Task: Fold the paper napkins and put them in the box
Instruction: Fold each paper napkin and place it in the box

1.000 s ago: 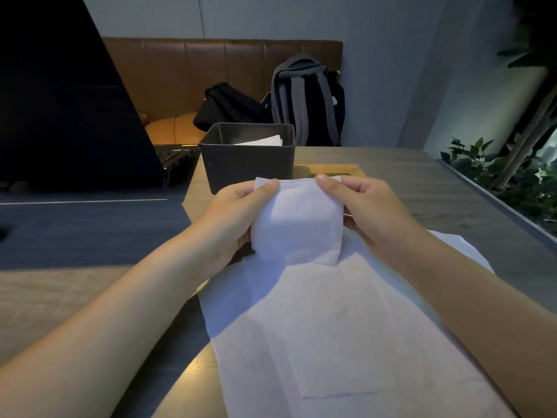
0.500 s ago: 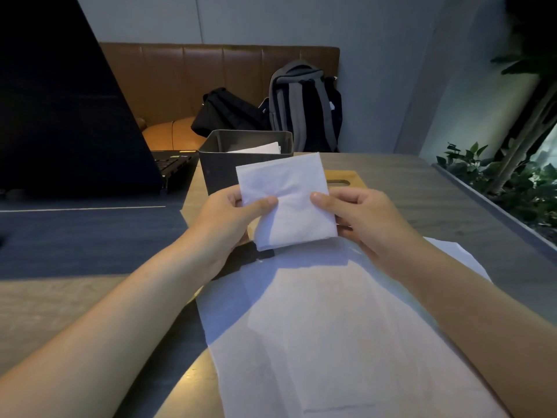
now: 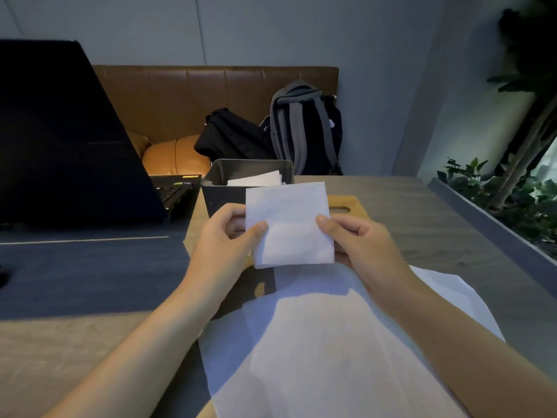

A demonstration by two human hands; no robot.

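We see the table (image 3: 422,224) bearing a spread of unfolded paper napkins (image 3: 316,342), with the dark box (image 3: 223,197) beyond, folded napkins (image 3: 256,178) inside. Our left hand (image 3: 223,236) and right hand (image 3: 358,242) each pinch a side of the folded napkin (image 3: 289,224), held upright above the spread, before the box

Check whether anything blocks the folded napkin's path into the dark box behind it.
Nothing visible does. The folded white paper napkin, pinched by the left hand and right hand, is held just in front of the open-topped dark grey box, which already contains folded napkins.
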